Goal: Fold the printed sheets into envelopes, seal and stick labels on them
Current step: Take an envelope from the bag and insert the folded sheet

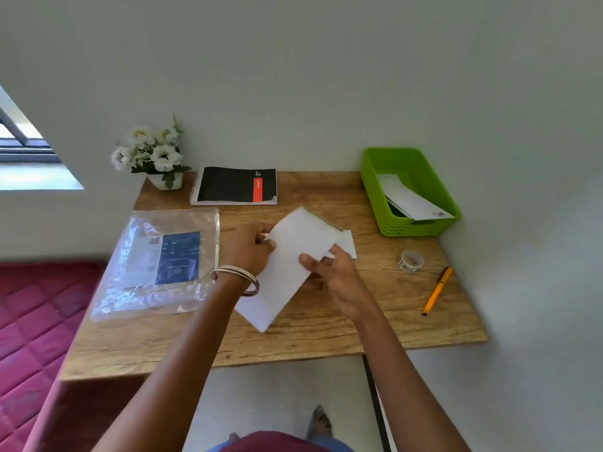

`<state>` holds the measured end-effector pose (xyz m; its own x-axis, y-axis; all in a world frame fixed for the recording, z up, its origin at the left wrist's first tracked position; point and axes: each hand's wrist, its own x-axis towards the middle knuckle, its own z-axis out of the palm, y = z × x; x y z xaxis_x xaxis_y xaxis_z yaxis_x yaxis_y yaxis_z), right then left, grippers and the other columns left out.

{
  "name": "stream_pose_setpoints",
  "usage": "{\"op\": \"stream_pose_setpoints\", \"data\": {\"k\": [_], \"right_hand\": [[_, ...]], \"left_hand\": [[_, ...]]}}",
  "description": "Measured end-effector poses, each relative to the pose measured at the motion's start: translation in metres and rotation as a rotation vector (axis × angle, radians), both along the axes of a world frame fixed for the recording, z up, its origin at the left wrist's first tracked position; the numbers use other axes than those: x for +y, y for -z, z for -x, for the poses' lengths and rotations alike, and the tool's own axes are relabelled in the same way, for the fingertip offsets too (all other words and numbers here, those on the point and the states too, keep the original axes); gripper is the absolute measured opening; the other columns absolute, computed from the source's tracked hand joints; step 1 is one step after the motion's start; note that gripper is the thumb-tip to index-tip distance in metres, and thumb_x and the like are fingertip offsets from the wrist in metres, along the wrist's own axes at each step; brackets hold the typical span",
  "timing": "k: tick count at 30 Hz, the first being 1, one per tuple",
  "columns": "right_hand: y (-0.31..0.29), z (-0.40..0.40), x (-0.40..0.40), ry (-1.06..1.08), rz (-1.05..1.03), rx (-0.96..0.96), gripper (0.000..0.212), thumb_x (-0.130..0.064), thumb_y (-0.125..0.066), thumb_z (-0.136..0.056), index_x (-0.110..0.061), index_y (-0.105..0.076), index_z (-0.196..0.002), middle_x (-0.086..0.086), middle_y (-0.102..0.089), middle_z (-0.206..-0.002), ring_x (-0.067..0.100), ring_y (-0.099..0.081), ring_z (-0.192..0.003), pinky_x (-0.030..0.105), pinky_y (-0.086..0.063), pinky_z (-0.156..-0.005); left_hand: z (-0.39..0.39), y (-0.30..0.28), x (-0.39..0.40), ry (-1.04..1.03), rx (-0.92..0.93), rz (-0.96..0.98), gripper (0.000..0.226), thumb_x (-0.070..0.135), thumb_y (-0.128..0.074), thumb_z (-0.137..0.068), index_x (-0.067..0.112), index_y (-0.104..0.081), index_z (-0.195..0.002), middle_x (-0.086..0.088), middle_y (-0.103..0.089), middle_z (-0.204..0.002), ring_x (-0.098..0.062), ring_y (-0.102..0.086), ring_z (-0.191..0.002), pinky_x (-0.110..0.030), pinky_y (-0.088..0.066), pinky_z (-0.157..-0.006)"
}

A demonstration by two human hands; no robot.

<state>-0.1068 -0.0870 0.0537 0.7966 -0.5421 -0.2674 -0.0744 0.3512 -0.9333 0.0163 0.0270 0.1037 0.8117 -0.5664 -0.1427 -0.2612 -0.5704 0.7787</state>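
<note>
A long white envelope point(287, 259) is held tilted above the middle of the wooden table point(293, 347). My left hand point(249, 247), with bangles on the wrist, pinches its upper left edge, where a small white corner sticks out. My right hand point(329, 272) grips its right edge, thumb on top. A second white sheet point(349, 243) lies on the table behind it, mostly hidden. A small roll of printed labels point(411, 261) sits to the right.
A green basket point(375, 190) at the back right holds a white envelope point(412, 199). An orange pen point(437, 290) lies near the right edge. A clear plastic pack point(156, 262) lies left. A black notebook point(235, 185) and a flower pot point(153, 156) stand at the back.
</note>
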Motion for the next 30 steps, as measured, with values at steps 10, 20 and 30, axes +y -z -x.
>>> {"op": "stream_pose_setpoints", "data": {"k": [10,20,30], "right_hand": [[0.002,0.004,-0.055,0.145,0.295,0.148,0.038,-0.007,-0.072,-0.08,-0.015,-0.06,-0.115,0.009,-0.069,-0.094,0.02,-0.067,-0.082,0.024,-0.05,-0.05],[0.007,-0.004,-0.038,0.082,0.032,0.13,0.014,-0.01,-0.061,-0.091,-0.007,-0.063,-0.104,0.008,-0.069,-0.089,0.015,-0.067,-0.071,0.028,-0.054,-0.05],[0.003,0.008,-0.059,-0.105,-0.007,0.152,0.01,-0.004,-0.058,-0.089,-0.008,-0.068,-0.09,0.005,-0.071,-0.079,0.015,-0.066,-0.069,0.029,-0.053,-0.058]], "left_hand": [[-0.027,0.022,-0.009,0.227,-0.295,-0.296,0.039,0.02,-0.043,-0.097,0.025,-0.049,-0.135,-0.008,-0.056,-0.129,-0.027,-0.054,-0.113,-0.038,-0.039,-0.101],[-0.004,0.06,-0.021,0.493,-0.5,-0.532,0.137,0.083,-0.058,-0.055,0.024,0.031,-0.141,-0.008,-0.021,-0.15,-0.033,-0.015,-0.141,-0.067,0.017,-0.103],[0.004,0.074,-0.015,0.506,-0.572,-0.455,0.119,0.067,-0.064,-0.059,0.024,0.006,-0.145,-0.005,-0.026,-0.137,-0.029,-0.026,-0.131,-0.067,0.006,-0.108]]}}
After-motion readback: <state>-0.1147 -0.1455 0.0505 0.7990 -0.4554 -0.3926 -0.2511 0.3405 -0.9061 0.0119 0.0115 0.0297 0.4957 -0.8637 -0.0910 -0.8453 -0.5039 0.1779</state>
